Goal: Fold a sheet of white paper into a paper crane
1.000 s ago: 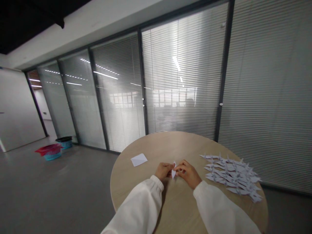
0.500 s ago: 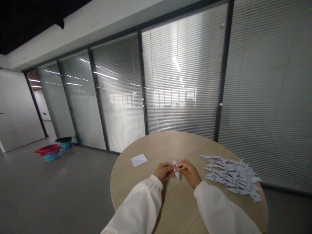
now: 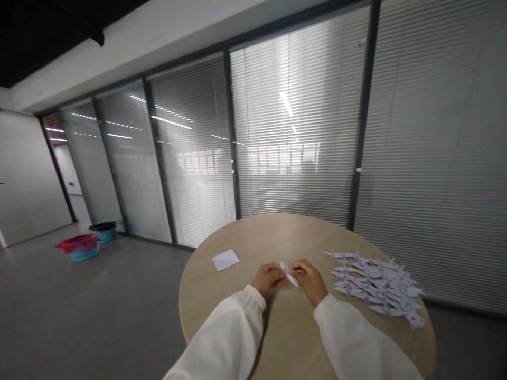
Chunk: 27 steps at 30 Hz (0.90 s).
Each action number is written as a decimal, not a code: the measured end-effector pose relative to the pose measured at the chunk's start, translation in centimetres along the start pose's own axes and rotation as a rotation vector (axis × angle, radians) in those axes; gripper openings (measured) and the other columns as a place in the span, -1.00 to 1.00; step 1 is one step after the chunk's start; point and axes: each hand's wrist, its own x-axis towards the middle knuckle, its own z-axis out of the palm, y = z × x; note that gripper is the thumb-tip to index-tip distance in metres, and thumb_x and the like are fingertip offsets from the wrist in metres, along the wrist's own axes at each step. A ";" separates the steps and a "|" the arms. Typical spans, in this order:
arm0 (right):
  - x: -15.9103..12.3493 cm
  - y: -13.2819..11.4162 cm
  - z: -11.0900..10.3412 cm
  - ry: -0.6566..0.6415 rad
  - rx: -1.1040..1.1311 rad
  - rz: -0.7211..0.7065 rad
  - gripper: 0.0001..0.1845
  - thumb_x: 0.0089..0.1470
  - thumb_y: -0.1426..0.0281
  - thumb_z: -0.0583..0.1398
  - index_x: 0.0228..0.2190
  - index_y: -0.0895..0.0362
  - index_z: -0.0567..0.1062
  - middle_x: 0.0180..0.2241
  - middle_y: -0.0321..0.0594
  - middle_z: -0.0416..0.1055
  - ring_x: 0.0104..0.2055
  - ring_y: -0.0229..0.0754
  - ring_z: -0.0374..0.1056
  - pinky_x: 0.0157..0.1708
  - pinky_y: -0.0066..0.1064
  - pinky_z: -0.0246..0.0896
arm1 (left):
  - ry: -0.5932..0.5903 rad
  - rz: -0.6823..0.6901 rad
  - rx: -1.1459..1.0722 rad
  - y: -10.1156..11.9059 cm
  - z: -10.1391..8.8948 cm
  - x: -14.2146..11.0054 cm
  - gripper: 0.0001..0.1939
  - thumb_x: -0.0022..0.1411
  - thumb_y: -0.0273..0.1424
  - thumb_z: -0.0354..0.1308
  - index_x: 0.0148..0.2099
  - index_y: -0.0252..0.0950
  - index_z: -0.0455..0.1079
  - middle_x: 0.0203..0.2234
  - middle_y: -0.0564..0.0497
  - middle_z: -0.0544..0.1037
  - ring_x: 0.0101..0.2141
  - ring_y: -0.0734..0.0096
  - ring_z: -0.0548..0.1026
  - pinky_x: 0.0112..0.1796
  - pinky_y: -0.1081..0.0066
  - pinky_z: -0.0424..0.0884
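Note:
A small white folded paper piece (image 3: pixel 289 274) is pinched between my two hands just above the round wooden table (image 3: pixel 237 316). My left hand (image 3: pixel 268 277) grips its left end with closed fingers. My right hand (image 3: pixel 311 280) holds the right end, fingers curled round it. The piece slants from upper left to lower right. Both arms wear white sleeves. A flat white sheet of paper (image 3: pixel 225 259) lies on the table to the left of my hands.
Several folded white paper cranes (image 3: pixel 376 285) lie spread over the right side of the table. Glass walls with blinds stand behind the table. Red and blue basins (image 3: pixel 81 246) sit on the grey floor at far left.
The paper piece has turned between my fingers from nearly upright to slanting down to the right. My hands have stayed at the same spot over the table.

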 end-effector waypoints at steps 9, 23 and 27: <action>-0.1 0.4 0.2 0.040 0.042 0.104 -0.67 -0.20 0.12 0.24 -0.49 0.14 0.47 -0.45 -0.18 0.46 -0.37 -0.12 0.37 -0.32 -0.34 0.25 | 0.001 0.047 0.003 0.3 0.4 -0.3 -0.58 -0.36 -0.27 0.37 -0.43 -0.45 0.41 -0.56 -0.04 0.51 -0.52 0.44 0.46 -0.40 0.44 0.36; 0.1 0.7 0.2 0.027 0.058 0.167 -0.60 -0.25 0.08 0.24 -0.46 0.14 0.41 -0.54 -0.21 0.47 -0.47 -0.14 0.39 -0.48 -0.40 0.25 | 0.020 0.114 0.115 0.4 1.0 -0.3 -0.55 -0.27 -0.12 0.31 -0.45 -0.43 0.38 -0.61 -0.02 0.47 -0.55 0.42 0.44 -0.43 0.39 0.37; -0.1 0.6 0.3 0.018 0.035 0.141 -0.63 -0.21 0.10 0.23 -0.44 0.13 0.41 -0.52 -0.22 0.48 -0.46 -0.16 0.39 -0.47 -0.41 0.25 | 0.049 0.144 0.127 0.2 1.0 -0.3 -0.58 -0.32 -0.19 0.35 -0.50 -0.42 0.36 -0.65 0.01 0.45 -0.58 0.44 0.42 -0.45 0.42 0.35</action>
